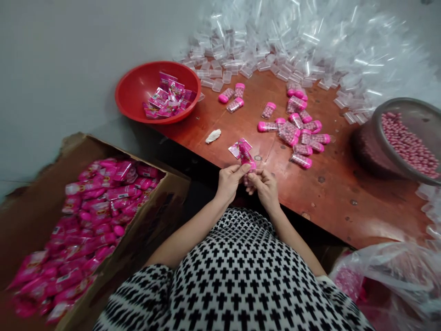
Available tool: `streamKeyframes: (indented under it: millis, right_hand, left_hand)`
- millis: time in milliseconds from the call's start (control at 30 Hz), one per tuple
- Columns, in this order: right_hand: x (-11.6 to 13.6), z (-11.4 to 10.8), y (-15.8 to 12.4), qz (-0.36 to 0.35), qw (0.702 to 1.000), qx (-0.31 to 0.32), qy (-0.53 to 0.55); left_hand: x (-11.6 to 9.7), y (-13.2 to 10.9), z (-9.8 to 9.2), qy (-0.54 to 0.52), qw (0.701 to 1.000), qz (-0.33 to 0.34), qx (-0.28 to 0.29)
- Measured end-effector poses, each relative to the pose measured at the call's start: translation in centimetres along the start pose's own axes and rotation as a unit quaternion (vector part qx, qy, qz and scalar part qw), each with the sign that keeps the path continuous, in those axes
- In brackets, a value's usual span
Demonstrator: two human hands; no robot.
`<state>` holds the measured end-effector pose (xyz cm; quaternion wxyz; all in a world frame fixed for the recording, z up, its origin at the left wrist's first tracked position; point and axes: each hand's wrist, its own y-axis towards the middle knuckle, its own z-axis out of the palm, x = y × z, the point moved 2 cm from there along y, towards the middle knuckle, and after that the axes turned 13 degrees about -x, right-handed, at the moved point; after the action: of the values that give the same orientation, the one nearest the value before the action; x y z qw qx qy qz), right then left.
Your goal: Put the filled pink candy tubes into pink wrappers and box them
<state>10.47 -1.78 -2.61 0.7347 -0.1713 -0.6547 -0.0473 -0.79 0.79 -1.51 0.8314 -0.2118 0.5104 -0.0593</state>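
Observation:
Close to the table's front edge, my left hand (230, 183) and my right hand (264, 186) are both closed on a small pink-capped candy bottle (252, 163). A pink printed wrapper is at the bottle's upper end; my fingers hide much of both, so how far it covers the bottle I cannot tell. Just beyond my fingers lie flat pink printed wrappers (235, 151). Farther right on the table are several clear bottles of pink candy (290, 133) with bright pink caps. A crumpled white scrap (213, 136) lies left of the wrappers.
A red bowl (127, 94) holds printed wrappers at the table's left corner. Clear empty containers (292, 50) are heaped along the back. A bucket (374, 133) of pink candy balls stands right. Below left, a cardboard box (175, 184) contains wrapped bottles; a plastic bag (389, 262) sits lower right.

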Motion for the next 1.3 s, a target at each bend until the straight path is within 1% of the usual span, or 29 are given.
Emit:
streamKeyframes:
  millis: [67,100,167,233,300,367,433,533,600,667,733,767,833,900,967,1100,1200,1300]
  right_hand:
    - [-0.1,0.2,0.1,0.071,0.995,0.04,0.061]
    - [-0.1,0.3,0.1,0.092,0.991,0.049,0.08]
    - [-0.1,0.6,0.0,0.107,0.988,0.047,0.097]
    - [0.0,0.9,-0.4,0.095,0.991,0.03,0.088]
    - [0.0,1.2,-0.8,0.061,0.996,0.005,0.061]
    - [0.0,1.3,-1.2,0.026,0.999,-0.008,0.025]
    - [0.0,1.3,-1.4,0.008,1.0,0.001,-0.004]
    - [-0.2,1.0,-1.2,0.007,0.999,0.04,-0.015]
    - [-0.2,0.9,-1.1,0.019,0.997,0.071,-0.003]
    - [-0.3,0.9,-1.1,0.04,0.995,0.09,0.017]
    - [-0.4,1.2,-1.3,0.053,0.994,0.082,0.037]
    - [-0.4,1.4,-1.4,0.053,0.995,0.068,0.046]
    - [-0.5,1.8,-1.7,0.046,0.997,0.029,0.058]
    - [-0.6,1.9,-1.9,0.039,0.998,0.0,0.058]
    - [-0.7,1.8,-1.9,0.038,0.998,-0.009,0.048]
    - [-0.7,1.1,-1.6,0.042,0.999,-0.01,0.026]
    - [-0.6,0.8,-1.6,0.042,0.999,-0.005,0.03]
    - [-0.6,0.7,-1.8,0.036,0.998,0.011,0.045]
  left_hand:
    - [0.0,0.0,-0.5,-0.003,1.0,-0.02,0.021]
    - [-0.1,0.1,-0.7,-0.003,0.999,-0.033,0.031]
    - [-0.3,0.3,-1.2,0.007,0.998,-0.047,0.042]
    - [-0.5,0.4,-1.5,0.019,0.998,-0.035,0.04]
    - [-0.6,0.3,-1.4,0.013,0.999,-0.015,0.039]
    - [-0.5,0.1,-1.3,-0.009,0.999,-0.014,0.038]
    - [-0.3,0.0,-1.2,-0.023,0.999,-0.031,0.029]
    - [-0.5,0.3,-1.6,-0.012,0.998,-0.05,0.022]
    - [-1.1,0.8,-2.0,0.021,0.997,-0.06,0.051]
    - [-1.8,1.2,-2.2,0.065,0.991,-0.066,0.098]
    - [-2.4,1.5,-2.2,0.094,0.984,-0.069,0.133]
    - [-2.5,1.5,-2.1,0.095,0.984,-0.07,0.136]
    - [-2.4,1.4,-1.8,0.071,0.989,-0.072,0.108]
    - [-2.0,1.1,-1.4,0.033,0.995,-0.071,0.063]
    - [-1.4,0.9,-1.1,0.004,0.997,-0.066,0.03]
    - [-1.0,1.1,-0.9,-0.022,0.999,-0.033,-0.003]
    - [-1.1,1.5,-1.0,0.016,0.999,0.024,-0.022]
    - [-1.7,1.8,-1.2,0.116,0.985,0.122,-0.034]
